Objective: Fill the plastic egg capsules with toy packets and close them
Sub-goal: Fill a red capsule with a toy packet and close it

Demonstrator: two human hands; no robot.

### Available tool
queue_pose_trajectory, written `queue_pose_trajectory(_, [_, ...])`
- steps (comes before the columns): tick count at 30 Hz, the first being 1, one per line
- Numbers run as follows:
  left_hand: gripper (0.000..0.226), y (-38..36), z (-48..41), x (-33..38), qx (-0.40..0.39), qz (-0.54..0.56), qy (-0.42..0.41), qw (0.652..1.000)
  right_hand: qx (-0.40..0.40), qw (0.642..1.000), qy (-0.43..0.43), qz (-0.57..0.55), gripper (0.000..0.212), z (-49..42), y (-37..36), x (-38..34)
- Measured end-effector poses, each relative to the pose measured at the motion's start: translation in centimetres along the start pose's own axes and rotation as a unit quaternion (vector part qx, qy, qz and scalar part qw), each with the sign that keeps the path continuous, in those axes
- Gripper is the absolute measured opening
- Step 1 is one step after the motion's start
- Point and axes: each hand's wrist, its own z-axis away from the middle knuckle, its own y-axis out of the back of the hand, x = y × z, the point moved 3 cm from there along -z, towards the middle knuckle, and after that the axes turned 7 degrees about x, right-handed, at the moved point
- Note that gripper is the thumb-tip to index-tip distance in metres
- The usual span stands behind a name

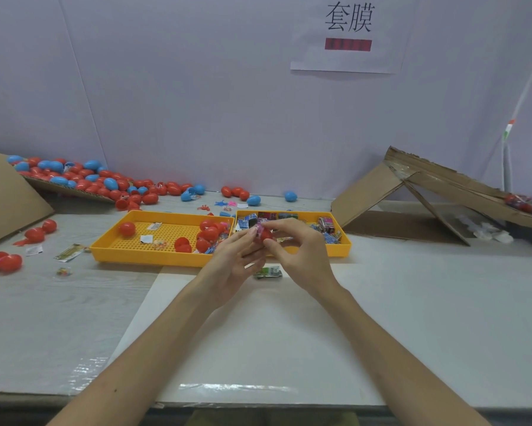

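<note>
Capsule (pixel 263 235) of red plastic, egg-shaped, was gripped at frame centre by the left hand (pixel 234 262) and the right hand (pixel 298 256), fingers curled round it.

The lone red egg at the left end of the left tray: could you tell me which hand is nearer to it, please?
Left. The left hand is right of the red egg, apart from it; the right hand is farther right.

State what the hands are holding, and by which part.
Both hold one red egg capsule: the left hand grips its left side, the right hand pinches its right side. A pinkish packet shows at its top.
</note>
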Motion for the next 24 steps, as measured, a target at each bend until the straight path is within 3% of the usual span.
queue_pose_trajectory(6, [0.029,0.13,-0.13,0.09,0.025,0.002,-0.002,1.0,0.002,0.993,-0.1,-0.065,0.023,-0.14,0.1,0.86])
queue_pose_trajectory(11, [0.027,0.11,-0.2,0.08,0.046,-0.028,-0.033,0.998,-0.018,0.985,-0.133,-0.111,0.031,-0.2,0.14,0.94])
queue_pose_trajectory(14, [0.027,0.18,-0.09,0.09,0.065,-0.04,-0.041,0.996,-0.032,0.982,-0.143,-0.121,0.023,-0.27,0.09,0.84])
queue_pose_trajectory(24, [0.049,-0.06,0.0,0.22,0.075,-0.055,-0.043,0.995,-0.058,0.959,-0.211,-0.181,0.015,-0.29,0.23,0.95])
